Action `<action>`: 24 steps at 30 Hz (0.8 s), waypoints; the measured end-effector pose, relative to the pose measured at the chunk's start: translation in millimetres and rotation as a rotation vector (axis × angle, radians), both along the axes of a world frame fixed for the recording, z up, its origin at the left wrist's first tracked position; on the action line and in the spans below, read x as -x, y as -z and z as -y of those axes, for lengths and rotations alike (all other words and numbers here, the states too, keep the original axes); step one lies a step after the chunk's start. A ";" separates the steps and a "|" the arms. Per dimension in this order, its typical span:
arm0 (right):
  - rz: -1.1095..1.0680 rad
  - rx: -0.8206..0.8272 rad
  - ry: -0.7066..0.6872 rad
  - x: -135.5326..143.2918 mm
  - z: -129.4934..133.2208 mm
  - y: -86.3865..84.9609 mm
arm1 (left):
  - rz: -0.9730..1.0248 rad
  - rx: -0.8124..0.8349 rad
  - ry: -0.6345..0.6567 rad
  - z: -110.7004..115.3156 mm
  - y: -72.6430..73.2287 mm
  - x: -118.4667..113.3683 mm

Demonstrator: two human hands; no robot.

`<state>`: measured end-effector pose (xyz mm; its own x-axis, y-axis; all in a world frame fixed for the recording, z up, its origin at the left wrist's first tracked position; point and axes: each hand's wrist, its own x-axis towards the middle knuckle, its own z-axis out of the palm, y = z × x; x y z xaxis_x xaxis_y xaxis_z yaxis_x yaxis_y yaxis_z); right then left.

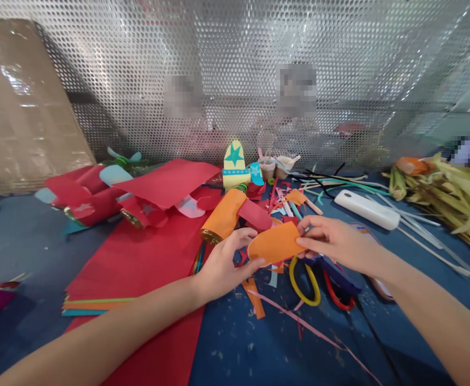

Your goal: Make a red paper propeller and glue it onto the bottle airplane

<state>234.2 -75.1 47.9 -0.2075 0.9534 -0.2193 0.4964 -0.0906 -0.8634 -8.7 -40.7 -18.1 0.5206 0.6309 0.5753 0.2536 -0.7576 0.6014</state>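
Observation:
Between my two hands is an orange paper piece (pixel 275 244) with a rounded left end. My left hand (pixel 226 262) grips that rounded end, thumb below and fingers above. At the straighter right end, my right hand (pixel 331 241) pinches the edge. Just behind lies a bottle wrapped in orange paper (pixel 224 214), tilted on its side, with a red paper strip (pixel 254 214) at its right. Scissors with a yellow handle loop (pixel 305 281) rest below my right hand. Paper scraps (pixel 256 300) are strewn around and under the hands.
A stack of red sheets (pixel 138 257) covers the left. Red-wrapped bottles (pixel 146 212) lie behind it. A yellow paper cutout with a star (pixel 235 161) stands at the back. To the right are a white glue gun-like tool (pixel 367 209), cords and dry husks (pixel 452 198). A perforated metal wall (pixel 238 48) closes the back.

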 end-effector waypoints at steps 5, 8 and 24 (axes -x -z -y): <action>0.115 0.023 -0.196 -1.4 6.0 -3.3 | -0.016 -0.189 -0.023 -1.2 4.6 -1.1; 0.181 0.000 -0.243 -0.9 9.1 -2.8 | -0.059 -0.285 0.100 -1.0 2.9 0.1; 0.441 -0.317 0.307 -39.4 -28.1 13.8 | -0.373 -0.308 0.184 -2.8 5.9 -2.3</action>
<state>273.6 -47.0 34.1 0.1316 0.9879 0.0820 0.8041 -0.0581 -0.5916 -6.4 -37.9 -23.9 0.8122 0.3401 0.4740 0.2541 -0.9376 0.2373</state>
